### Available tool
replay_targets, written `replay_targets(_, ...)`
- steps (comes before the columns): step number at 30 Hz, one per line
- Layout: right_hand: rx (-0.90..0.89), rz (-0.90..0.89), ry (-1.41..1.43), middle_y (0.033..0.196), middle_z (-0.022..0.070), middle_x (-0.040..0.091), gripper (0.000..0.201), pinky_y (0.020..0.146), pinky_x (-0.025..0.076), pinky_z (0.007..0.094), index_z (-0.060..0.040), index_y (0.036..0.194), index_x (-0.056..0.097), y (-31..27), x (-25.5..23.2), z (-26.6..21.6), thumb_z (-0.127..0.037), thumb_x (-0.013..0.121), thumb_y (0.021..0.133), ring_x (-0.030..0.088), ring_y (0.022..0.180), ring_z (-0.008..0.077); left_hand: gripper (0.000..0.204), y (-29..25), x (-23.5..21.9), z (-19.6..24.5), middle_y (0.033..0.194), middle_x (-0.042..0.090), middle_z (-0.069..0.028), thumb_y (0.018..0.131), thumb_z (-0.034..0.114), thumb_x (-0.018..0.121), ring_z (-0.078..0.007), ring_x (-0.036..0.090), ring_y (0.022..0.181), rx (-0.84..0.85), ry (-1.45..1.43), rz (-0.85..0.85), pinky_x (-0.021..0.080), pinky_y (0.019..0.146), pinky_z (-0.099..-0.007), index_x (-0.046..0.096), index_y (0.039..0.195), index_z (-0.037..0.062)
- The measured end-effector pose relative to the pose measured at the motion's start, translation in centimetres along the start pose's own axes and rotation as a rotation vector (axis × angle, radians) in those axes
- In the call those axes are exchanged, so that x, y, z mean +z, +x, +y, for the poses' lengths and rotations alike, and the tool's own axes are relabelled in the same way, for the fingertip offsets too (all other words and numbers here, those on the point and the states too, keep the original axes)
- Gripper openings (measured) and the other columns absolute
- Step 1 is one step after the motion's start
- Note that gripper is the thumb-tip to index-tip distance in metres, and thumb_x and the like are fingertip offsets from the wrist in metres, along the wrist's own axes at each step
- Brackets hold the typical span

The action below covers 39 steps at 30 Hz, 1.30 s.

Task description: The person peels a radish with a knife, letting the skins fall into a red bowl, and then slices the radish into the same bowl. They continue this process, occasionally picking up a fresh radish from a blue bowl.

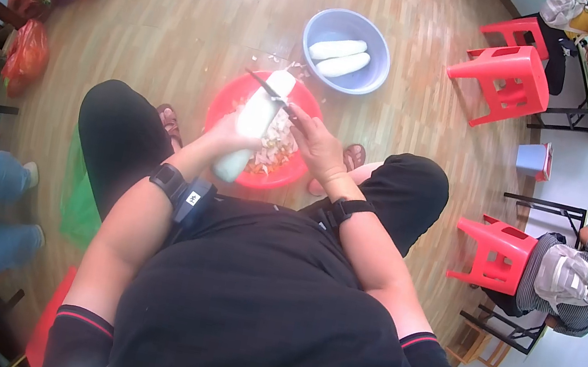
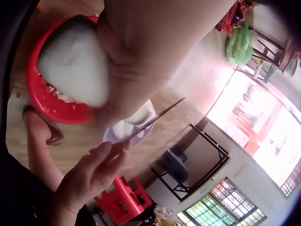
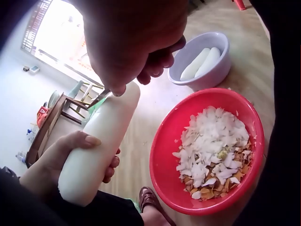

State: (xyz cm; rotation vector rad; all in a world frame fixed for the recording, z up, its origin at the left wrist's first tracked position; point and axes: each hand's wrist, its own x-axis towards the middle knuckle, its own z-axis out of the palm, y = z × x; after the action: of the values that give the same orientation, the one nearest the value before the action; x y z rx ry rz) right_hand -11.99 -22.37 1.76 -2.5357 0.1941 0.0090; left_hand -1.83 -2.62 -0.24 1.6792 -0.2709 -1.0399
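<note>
White radish [image 3: 106, 154] slants over the red basin [image 3: 162, 155] of shavings [image 3: 211, 139], both forearms [image 1: 137, 215] angling inward to it. Left grip [image 1: 223, 136] wraps its lower part, thumb on one side, fingers curled round the other; right grip [image 1: 317, 148] pinches the knife [image 1: 263, 84], blade at the radish's upper part.

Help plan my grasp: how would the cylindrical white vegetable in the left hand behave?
The white vegetable seems stiff, unbent in the left hand; its rounded sides could let it roll; its smooth surface may be slippery.
</note>
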Motion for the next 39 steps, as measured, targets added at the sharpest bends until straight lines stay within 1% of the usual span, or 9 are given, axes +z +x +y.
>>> replay_targets(6,-0.059,0.055,-0.138,0.087,0.0041,0.060,0.034,0.061,0.051,0.0365,-0.0273,0.125,0.055,-0.3,-0.8,-0.7,-0.032,0.057,0.090,0.063,0.074,0.0249,0.051,1.0,0.3,-1.4,0.092,0.063,-0.0107,0.062,0.014,0.078,-0.0184,0.062,0.082,0.029,0.191,0.061,0.051,0.071,-0.0324,0.054,0.104,-0.0010)
replay_targets(7,-0.085,0.044,-0.174,0.086,0.0035,0.059,0.033,0.059,0.050,0.0366,-0.0275,0.123,0.056,-0.3,-0.7,-0.9,-0.034,0.056,0.090,0.063,0.071,0.0249,0.060,1.1,0.3,-1.6,0.098,0.063,-0.0135,0.060,0.021,0.078,-0.0226,0.063,0.089,0.012,0.193,0.047,0.051,0.076,-0.0348,0.053,0.111,0.0001)
replay_targets(16,-0.048,0.220,-0.181,0.079,0.0065,0.059,0.030,0.053,0.051,0.0381,-0.0293,0.119,0.059,0.6,0.3,1.3,-0.040,0.053,0.092,0.063,0.065,0.0264,0.073,0.8,-0.3,-2.0,0.104,0.063,-0.0181,0.056,0.027,0.077,-0.0279,0.063,0.096,0.006,0.320,-0.001,0.051,0.081,-0.0367,0.051,0.120,0.0018)
replay_targets(20,-0.147,0.090,-0.196,0.079,0.0068,0.059,0.030,0.054,0.051,0.0373,-0.0293,0.117,0.061,0.0,-0.2,-0.6,-0.040,0.054,0.091,0.063,0.065,0.0257,0.080,1.6,-0.3,-3.6,0.104,0.063,-0.0192,0.055,0.027,0.078,-0.0295,0.063,0.097,0.055,0.395,0.026,0.051,0.081,-0.0368,0.046,0.125,0.0016)
replay_targets(26,-0.122,0.164,-0.149,0.079,0.0052,0.059,0.029,0.054,0.051,0.0375,-0.0298,0.118,0.061,0.4,0.0,-0.2,-0.038,0.055,0.090,0.063,0.064,0.0246,0.081,1.9,-0.1,-4.4,0.102,0.063,-0.0200,0.055,0.027,0.078,-0.0295,0.063,0.097,0.079,0.290,0.009,0.051,0.080,-0.0369,0.044,0.123,-0.0009)
replay_targets(30,-0.118,0.161,-0.158,0.079,0.0049,0.059,0.029,0.054,0.051,0.0369,-0.0299,0.118,0.060,0.3,0.0,0.0,-0.038,0.055,0.090,0.063,0.065,0.0251,0.078,0.5,0.0,-1.8,0.100,0.063,-0.0197,0.055,0.027,0.079,-0.0287,0.064,0.095,0.016,0.322,0.010,0.051,0.079,-0.0367,0.046,0.120,-0.0010)
replay_targets(32,-0.096,0.173,-0.169,0.079,0.0052,0.060,0.029,0.055,0.051,0.0378,-0.0296,0.118,0.060,0.3,0.2,0.5,-0.039,0.054,0.091,0.063,0.066,0.0258,0.062,0.5,0.0,-1.6,0.100,0.062,-0.0098,0.059,0.018,0.078,-0.0174,0.060,0.092,-0.022,0.284,-0.031,0.049,0.081,-0.0313,0.051,0.111,-0.0015)
replay_targets(35,0.005,0.195,-0.187,0.081,0.0061,0.061,0.030,0.057,0.051,0.0397,-0.0289,0.117,0.061,0.6,0.4,2.4,-0.042,0.052,0.091,0.063,0.068,0.0274,0.067,0.8,0.1,-3.2,0.097,0.064,-0.0172,0.056,0.025,0.078,-0.0258,0.065,0.089,0.065,0.304,0.032,0.052,0.076,-0.0349,0.053,0.113,-0.0012)
replay_targets(39,0.082,0.194,-0.064,0.086,0.0078,0.063,0.031,0.066,0.050,0.0401,-0.0253,0.118,0.061,0.4,-0.1,2.6,-0.040,0.051,0.092,0.063,0.076,0.0290,0.057,-0.7,0.3,-0.1,0.090,0.065,-0.0158,0.057,0.025,0.076,-0.0239,0.066,0.085,0.066,0.331,-0.055,0.052,0.074,-0.0342,0.059,0.105,-0.0020)
